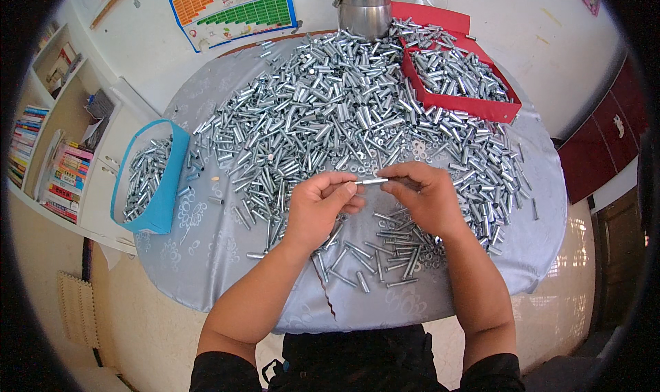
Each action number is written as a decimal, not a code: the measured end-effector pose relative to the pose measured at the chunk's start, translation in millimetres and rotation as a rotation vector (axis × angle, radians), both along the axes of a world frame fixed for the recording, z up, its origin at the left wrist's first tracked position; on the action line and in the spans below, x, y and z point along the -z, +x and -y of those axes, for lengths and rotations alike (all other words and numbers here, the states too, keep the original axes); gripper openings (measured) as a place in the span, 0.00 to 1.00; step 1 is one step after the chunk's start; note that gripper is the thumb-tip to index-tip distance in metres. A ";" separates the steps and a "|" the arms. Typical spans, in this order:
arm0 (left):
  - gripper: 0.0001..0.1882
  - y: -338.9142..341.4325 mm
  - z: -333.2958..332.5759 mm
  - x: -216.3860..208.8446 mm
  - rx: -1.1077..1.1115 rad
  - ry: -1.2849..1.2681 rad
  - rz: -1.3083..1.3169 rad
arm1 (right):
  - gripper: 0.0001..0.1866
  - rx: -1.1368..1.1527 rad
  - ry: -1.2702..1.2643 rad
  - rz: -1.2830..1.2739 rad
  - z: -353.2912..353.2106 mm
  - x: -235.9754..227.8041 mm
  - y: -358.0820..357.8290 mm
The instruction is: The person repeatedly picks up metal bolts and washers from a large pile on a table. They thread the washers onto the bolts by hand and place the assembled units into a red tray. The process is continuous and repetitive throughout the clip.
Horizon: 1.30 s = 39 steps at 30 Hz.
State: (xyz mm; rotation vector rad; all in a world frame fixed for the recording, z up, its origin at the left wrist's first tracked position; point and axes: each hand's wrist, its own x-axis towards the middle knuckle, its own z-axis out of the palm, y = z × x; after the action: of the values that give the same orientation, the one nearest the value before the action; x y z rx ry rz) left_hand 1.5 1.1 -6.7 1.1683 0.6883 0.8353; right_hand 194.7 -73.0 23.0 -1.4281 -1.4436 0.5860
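Note:
Over the middle of the table, a shiny silver expansion bolt [372, 182] is held level between my two hands. My left hand [315, 206] pinches its left end between thumb and fingers. The thumb and fingertips of my right hand [427, 198] close on its right end. Beyond both hands spreads a big heap of metal sleeves and bolts [309, 103]. Small washers [418, 149] lie just past my right hand. Nearer me are long loose bolts [379, 263] and a single sleeve [362, 282].
A blue box [163, 210] of metal parts stands at the left. At the back right, an open red box [474, 107] is filled with more, beside a steel pot [364, 10]. A silvery cloth [192, 268] covers the round table. Bookshelves [89, 165] line the left wall.

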 end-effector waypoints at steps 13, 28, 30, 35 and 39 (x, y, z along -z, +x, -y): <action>0.15 2.3 4.7 -2.4 0.077 0.044 -0.049 | 0.09 -0.048 -0.011 -0.191 -2.1 10.5 3.3; 0.13 -1.0 -0.7 -2.4 -0.097 0.009 -0.020 | 0.07 0.044 -0.060 0.567 -9.1 21.6 29.4; 0.12 -1.0 -1.0 -1.9 -0.093 0.011 -0.022 | 0.07 0.043 -0.067 0.579 -8.9 21.4 29.3; 0.12 -0.2 -0.8 -1.4 -0.080 -0.012 -0.036 | 0.07 0.036 -0.079 0.567 -10.7 25.8 29.5; 0.12 0.5 -0.6 -1.5 -0.079 -0.010 -0.026 | 0.06 0.063 -0.143 0.356 -11.0 20.4 26.4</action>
State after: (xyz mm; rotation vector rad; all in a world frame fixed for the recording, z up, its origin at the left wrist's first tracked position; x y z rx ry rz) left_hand 2.0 1.7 -5.2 1.1513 0.7629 0.8830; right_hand 221.1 -62.0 2.5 -1.7508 -1.6505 0.4152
